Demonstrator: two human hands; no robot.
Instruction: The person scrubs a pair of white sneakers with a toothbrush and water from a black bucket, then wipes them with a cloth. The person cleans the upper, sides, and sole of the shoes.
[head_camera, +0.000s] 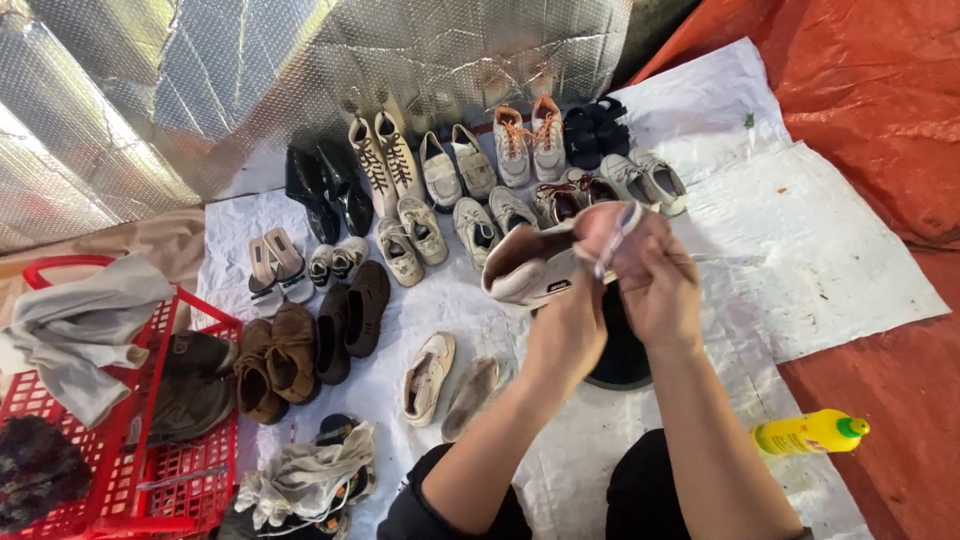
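Note:
My left hand (568, 325) grips a white sneaker (525, 268) from below and holds it tilted, toe to the left, above a black bowl (622, 362). At the shoe's heel end my right hand (658, 285) is closed on a pinkish cloth (605, 225). A thin light strip, a brush or a lace, I cannot tell which (618, 232), crosses that cloth. A slim pale handle (725, 259) sticks out to the right of the hand.
Rows of shoes (420, 225) lie on a white sheet (800, 240) over an orange tarp (880, 90). A yellow bottle with a green cap (808, 432) lies at right. A red basket (190, 470) with grey cloth stands at left, rags (310, 475) beside it. Silver foil (200, 80) hangs behind.

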